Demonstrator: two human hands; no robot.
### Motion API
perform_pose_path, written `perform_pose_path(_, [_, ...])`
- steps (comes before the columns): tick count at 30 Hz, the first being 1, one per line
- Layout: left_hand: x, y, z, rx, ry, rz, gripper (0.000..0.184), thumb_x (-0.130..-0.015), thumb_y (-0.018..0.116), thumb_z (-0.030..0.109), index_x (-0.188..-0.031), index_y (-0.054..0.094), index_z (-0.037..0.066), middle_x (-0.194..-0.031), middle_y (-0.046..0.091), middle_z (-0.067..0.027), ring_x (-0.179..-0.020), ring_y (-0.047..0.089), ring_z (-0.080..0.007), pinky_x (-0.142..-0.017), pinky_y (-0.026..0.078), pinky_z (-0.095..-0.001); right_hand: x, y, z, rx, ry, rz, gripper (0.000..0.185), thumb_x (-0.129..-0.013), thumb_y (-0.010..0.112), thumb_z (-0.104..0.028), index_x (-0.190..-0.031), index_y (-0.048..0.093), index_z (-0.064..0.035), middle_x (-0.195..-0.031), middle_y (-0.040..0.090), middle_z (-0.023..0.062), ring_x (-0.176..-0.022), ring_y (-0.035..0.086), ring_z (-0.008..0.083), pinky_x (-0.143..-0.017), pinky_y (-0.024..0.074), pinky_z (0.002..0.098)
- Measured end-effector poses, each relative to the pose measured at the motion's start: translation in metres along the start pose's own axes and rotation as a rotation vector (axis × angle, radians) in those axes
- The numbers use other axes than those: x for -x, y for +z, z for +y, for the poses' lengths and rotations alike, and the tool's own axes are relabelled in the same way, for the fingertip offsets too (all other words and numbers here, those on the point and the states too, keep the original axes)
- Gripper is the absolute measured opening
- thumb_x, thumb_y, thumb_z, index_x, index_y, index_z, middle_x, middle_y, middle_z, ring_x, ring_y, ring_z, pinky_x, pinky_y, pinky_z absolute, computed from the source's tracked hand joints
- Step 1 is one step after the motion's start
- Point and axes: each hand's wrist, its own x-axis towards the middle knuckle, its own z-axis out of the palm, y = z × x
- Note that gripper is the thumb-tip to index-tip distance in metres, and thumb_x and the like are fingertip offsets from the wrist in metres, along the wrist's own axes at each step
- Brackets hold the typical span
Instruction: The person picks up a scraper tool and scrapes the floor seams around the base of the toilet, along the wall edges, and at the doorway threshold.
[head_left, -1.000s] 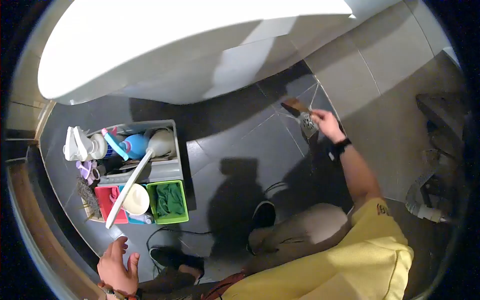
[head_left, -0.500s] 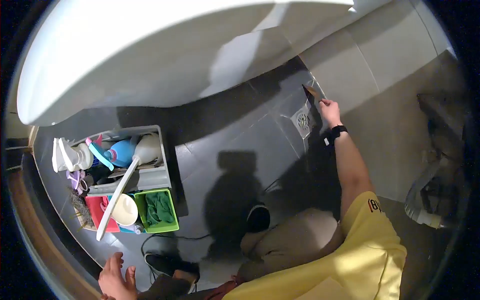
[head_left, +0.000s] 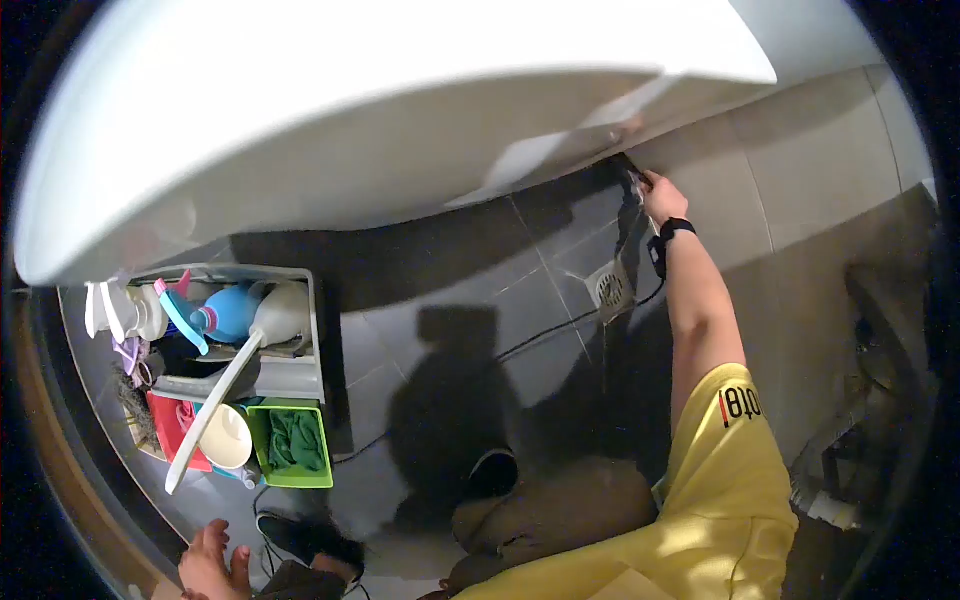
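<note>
My right hand reaches to the floor corner where the dark tiles meet the wall. Its fingers are closed around a scraper with a dark, flat blade. The blade's tip is in shadow at the lower edge of the white fixture, so I cannot tell whether it touches the floor. Just below this hand lies a square metal floor drain. At the lower left, my left hand holds nothing, its fingers apart, near the cleaning caddy.
A large white curved fixture overhangs the floor. The caddy holds spray bottles, a long white-handled brush and a green bin with a green cloth. A black cable crosses the tiles.
My right hand has moved the scraper up towards the corner beneath the white fixture. The view has shifted, and more of the black cable shows near the drain. My left hand stays open.
</note>
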Motion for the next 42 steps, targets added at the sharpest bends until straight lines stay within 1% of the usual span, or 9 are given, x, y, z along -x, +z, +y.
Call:
perform_pose_path(3, [-0.001,0.002,-0.002,-0.033,-0.045,-0.062,0.037,-0.07,0.064,0.008,-0.105,0.054,0.007,-0.085,0.061,-0.014,-0.078,0.06,-0.0328,-0.069,0.047,-0.0411,0.014,-0.01,0.012,-0.049,0.062,-0.157,0.035,-0.085,0.052,-0.033,-0.117,0.059,-0.0208,-0.108,0.063,0.0105,-0.102,0.058,0.0287,-0.086,0.0452,0.0384])
perform_pose_path(5, [-0.003,-0.016,0.02,-0.102,0.049,-0.089,0.034,-0.083,0.06,0.021,-0.115,0.055,0.011,-0.095,0.064,-0.0134,-0.083,0.062,-0.0308,-0.067,0.05,-0.0391,0.013,0.004,0.028,-0.028,0.06,-0.109,0.034,-0.086,0.05,-0.037,-0.115,0.06,-0.0219,-0.106,0.063,0.0106,-0.102,0.058,0.0287,-0.086,0.0446,0.0381])
perform_pose_path(8, [-0.007,-0.021,0.027,-0.103,0.046,-0.08,0.034,-0.084,0.058,0.023,-0.116,0.054,0.013,-0.095,0.064,-0.013,-0.082,0.062,-0.0309,-0.067,0.05,-0.0394,0.011,-0.024,-0.011,-0.012,0.053,-0.076,0.034,-0.086,0.049,-0.037,-0.114,0.061,-0.0208,-0.106,0.063,0.0108,-0.101,0.058,0.0291,-0.086,0.045,0.0381])
perform_pose_path(15, [-0.01,-0.021,0.024,-0.085,0.081,-0.077,0.034,-0.083,0.06,0.022,-0.116,0.054,0.013,-0.092,0.064,-0.0123,-0.08,0.062,-0.0303,-0.066,0.05,-0.0383,0.014,-0.023,0.016,0.05,0.097,-0.214,0.037,-0.083,0.05,-0.037,-0.114,0.061,-0.0194,-0.106,0.063,0.0149,-0.101,0.058,0.0329,-0.086,0.0455,0.0401])
perform_pose_path(23, [-0.005,-0.013,0.02,-0.074,0.077,-0.007,0.033,-0.082,0.061,0.02,-0.113,0.056,0.013,-0.089,0.063,-0.013,-0.076,0.062,-0.0302,-0.064,0.05,-0.0376,-0.002,-0.022,-0.012,0.112,0.028,-0.081,0.034,-0.086,0.046,-0.034,-0.115,0.059,-0.0206,-0.105,0.063,0.0124,-0.099,0.058,0.0314,-0.084,0.0462,0.0411])
perform_pose_path(27, [-0.011,-0.014,0.014,-0.038,0.081,-0.027,0.033,-0.082,0.061,0.02,-0.114,0.056,0.013,-0.089,0.064,-0.0131,-0.077,0.062,-0.0306,-0.064,0.05,-0.038,0.018,-0.002,0.029,0.152,0.213,-0.221,0.035,-0.084,0.049,-0.037,-0.113,0.061,-0.0216,-0.107,0.062,0.0126,-0.1,0.058,0.0314,-0.087,0.0453,0.0396])
perform_pose_path(28, [-0.012,-0.016,0.017,-0.034,0.088,-0.024,0.033,-0.082,0.061,0.02,-0.114,0.056,0.013,-0.089,0.064,-0.0131,-0.077,0.062,-0.0306,-0.064,0.05,-0.038,0.034,-0.007,0.04,0.068,0.137,-0.261,0.036,-0.083,0.049,-0.037,-0.113,0.061,-0.0223,-0.107,0.062,0.015,-0.101,0.058,0.0313,-0.088,0.045,0.0396])
perform_pose_path(37, [-0.011,-0.012,0.02,-0.069,0.098,-0.006,0.031,-0.084,0.059,0.019,-0.114,0.055,0.014,-0.091,0.064,-0.0121,-0.077,0.062,-0.0312,-0.064,0.05,-0.038,0.014,-0.023,0.003,0.014,0.055,-0.076,0.034,-0.085,0.047,-0.036,-0.112,0.061,-0.0193,-0.1,0.063,0.0178,-0.097,0.058,0.0346,-0.083,0.0459,0.0425])
perform_pose_path(42, [-0.013,-0.014,0.017,-0.02,0.047,-0.021,0.032,-0.084,0.059,0.019,-0.115,0.055,0.014,-0.091,0.064,-0.0108,-0.078,0.062,-0.0299,-0.063,0.049,-0.0368,0.049,-0.027,0.044,0.1,0.166,-0.246,0.034,-0.083,0.049,-0.036,-0.11,0.064,-0.0199,-0.105,0.063,0.0151,-0.1,0.058,0.0329,-0.087,0.045,0.0404])
